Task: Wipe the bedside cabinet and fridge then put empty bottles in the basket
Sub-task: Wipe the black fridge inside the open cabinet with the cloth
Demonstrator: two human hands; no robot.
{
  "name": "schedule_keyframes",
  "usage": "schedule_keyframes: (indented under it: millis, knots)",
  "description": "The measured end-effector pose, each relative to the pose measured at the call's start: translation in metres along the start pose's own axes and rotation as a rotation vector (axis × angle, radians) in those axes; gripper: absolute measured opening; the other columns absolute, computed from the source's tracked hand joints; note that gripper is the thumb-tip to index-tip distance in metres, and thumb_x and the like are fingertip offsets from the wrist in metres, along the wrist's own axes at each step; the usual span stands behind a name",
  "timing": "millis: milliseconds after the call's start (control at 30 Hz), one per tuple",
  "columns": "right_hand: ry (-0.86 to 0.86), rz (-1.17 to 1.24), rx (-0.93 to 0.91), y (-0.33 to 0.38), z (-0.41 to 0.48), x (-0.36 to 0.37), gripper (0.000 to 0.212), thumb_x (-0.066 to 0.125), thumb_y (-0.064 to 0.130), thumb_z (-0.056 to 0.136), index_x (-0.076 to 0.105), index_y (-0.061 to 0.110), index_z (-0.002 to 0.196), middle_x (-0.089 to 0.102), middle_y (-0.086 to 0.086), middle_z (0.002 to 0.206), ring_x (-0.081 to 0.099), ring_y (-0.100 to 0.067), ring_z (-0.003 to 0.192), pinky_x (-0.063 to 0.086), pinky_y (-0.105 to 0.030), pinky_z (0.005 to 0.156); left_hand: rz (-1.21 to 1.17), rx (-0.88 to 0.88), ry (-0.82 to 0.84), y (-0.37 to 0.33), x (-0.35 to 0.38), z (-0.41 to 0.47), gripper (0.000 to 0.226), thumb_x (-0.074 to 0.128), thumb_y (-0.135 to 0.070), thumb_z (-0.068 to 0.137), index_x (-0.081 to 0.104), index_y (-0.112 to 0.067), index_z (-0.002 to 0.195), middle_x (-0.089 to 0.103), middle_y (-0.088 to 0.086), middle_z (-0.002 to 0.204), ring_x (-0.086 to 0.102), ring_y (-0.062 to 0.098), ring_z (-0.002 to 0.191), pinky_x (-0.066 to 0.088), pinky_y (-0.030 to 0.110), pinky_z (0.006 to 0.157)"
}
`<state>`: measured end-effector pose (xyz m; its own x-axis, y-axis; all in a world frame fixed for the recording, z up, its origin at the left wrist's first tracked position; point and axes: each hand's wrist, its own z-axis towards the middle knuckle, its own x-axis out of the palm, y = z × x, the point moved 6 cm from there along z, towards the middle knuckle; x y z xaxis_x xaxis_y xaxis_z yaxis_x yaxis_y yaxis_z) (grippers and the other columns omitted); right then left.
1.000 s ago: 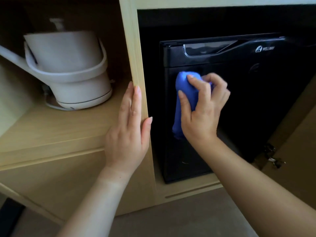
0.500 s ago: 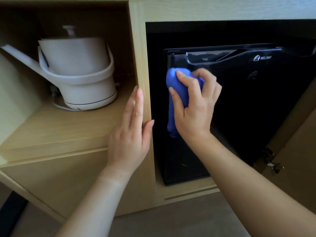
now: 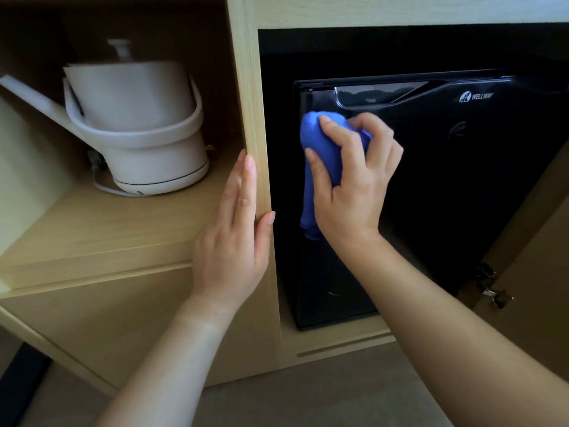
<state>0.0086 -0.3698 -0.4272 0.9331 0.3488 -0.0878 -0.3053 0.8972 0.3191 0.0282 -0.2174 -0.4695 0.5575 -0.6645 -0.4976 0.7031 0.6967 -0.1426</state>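
Observation:
A black mini fridge stands inside the right compartment of a pale wooden cabinet. My right hand grips a bunched blue cloth and presses it against the upper left of the fridge door, just below the handle recess. The cloth's tail hangs down under my palm. My left hand lies flat with fingers together against the cabinet's upright divider, thumb hooked round its edge. No bottles or basket are in view.
A white electric kettle with its cord sits on the shelf in the left compartment. The open cabinet door with a metal hinge stands at the right. Grey floor runs along the bottom.
My right hand with the cloth has slid up and slightly left on the fridge door. My left hand has stayed on the divider.

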Motion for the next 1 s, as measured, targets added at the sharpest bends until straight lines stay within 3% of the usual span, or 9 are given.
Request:
schedule_keyframes:
  millis: [100, 233, 400, 567, 700, 800, 1000]
  knots:
    - [0.087, -0.014, 0.012, -0.013, -0.029, 0.003, 0.028, 0.059, 0.029, 0.089, 0.053, 0.023, 0.117, 0.039, -0.003, 0.124, 0.036, -0.025, 0.110, 0.021, -0.012, 0.099, 0.013, -0.005, 0.000, 0.001, 0.001, -0.001, 0.062, 0.047, -0.024, 0.096, 0.016, -0.009, 0.148, 0.030, 0.010, 0.152, 0.033, 0.015, 0.134, 0.040, 0.025, 0.087]
    - [0.182, -0.050, 0.144, -0.041, -0.063, -0.008, 0.032, 0.057, 0.030, 0.089, 0.047, 0.027, 0.119, 0.035, -0.001, 0.127, 0.035, -0.026, 0.111, 0.019, -0.006, 0.096, 0.018, 0.007, 0.014, 0.001, 0.001, -0.003, 0.063, 0.045, -0.025, 0.097, 0.012, -0.011, 0.149, 0.020, 0.003, 0.153, 0.024, 0.005, 0.137, 0.040, 0.026, 0.089]
    - [-0.051, 0.010, 0.416, -0.049, -0.048, -0.019, 0.033, 0.056, 0.027, 0.090, 0.054, 0.015, 0.121, 0.045, -0.014, 0.123, 0.040, -0.031, 0.105, 0.018, -0.002, 0.091, 0.032, -0.022, 0.022, -0.001, 0.005, -0.007, 0.064, 0.047, -0.021, 0.097, 0.011, -0.009, 0.148, 0.026, 0.010, 0.154, 0.031, 0.013, 0.134, 0.039, 0.026, 0.090]
    - [-0.086, 0.001, 0.263, -0.022, -0.037, -0.004, 0.030, 0.058, 0.026, 0.090, 0.054, 0.017, 0.118, 0.047, -0.012, 0.121, 0.042, -0.030, 0.105, 0.023, -0.010, 0.094, 0.052, -0.028, -0.008, -0.001, 0.006, -0.009, 0.062, 0.046, -0.020, 0.097, 0.013, -0.006, 0.148, 0.018, 0.004, 0.153, 0.024, 0.010, 0.140, 0.029, 0.017, 0.102]
    - [0.112, -0.031, 0.123, -0.027, -0.070, 0.008, 0.030, 0.055, 0.032, 0.091, 0.046, 0.029, 0.119, 0.034, 0.000, 0.126, 0.034, -0.026, 0.110, 0.027, -0.016, 0.093, 0.041, -0.039, -0.011, -0.001, 0.006, -0.008, 0.061, 0.045, -0.020, 0.098, 0.012, -0.006, 0.148, 0.018, 0.003, 0.153, 0.026, 0.014, 0.140, 0.021, 0.010, 0.106]
    - [0.196, -0.027, 0.150, -0.036, -0.090, 0.005, 0.032, 0.055, 0.032, 0.089, 0.045, 0.032, 0.119, 0.033, 0.002, 0.127, 0.033, -0.027, 0.113, 0.028, -0.018, 0.092, 0.046, -0.035, -0.007, -0.001, 0.006, -0.008, 0.062, 0.045, -0.021, 0.099, 0.011, -0.008, 0.148, 0.019, 0.005, 0.153, 0.028, 0.014, 0.139, 0.023, 0.012, 0.103]
    - [0.067, 0.032, 0.149, -0.018, -0.063, 0.010, 0.029, 0.058, 0.031, 0.090, 0.049, 0.030, 0.117, 0.036, 0.002, 0.123, 0.036, -0.024, 0.110, 0.030, -0.016, 0.092, 0.067, -0.016, -0.021, -0.003, 0.005, -0.008, 0.060, 0.044, -0.022, 0.099, 0.012, -0.006, 0.147, 0.024, 0.010, 0.153, 0.032, 0.017, 0.138, 0.024, 0.012, 0.104]
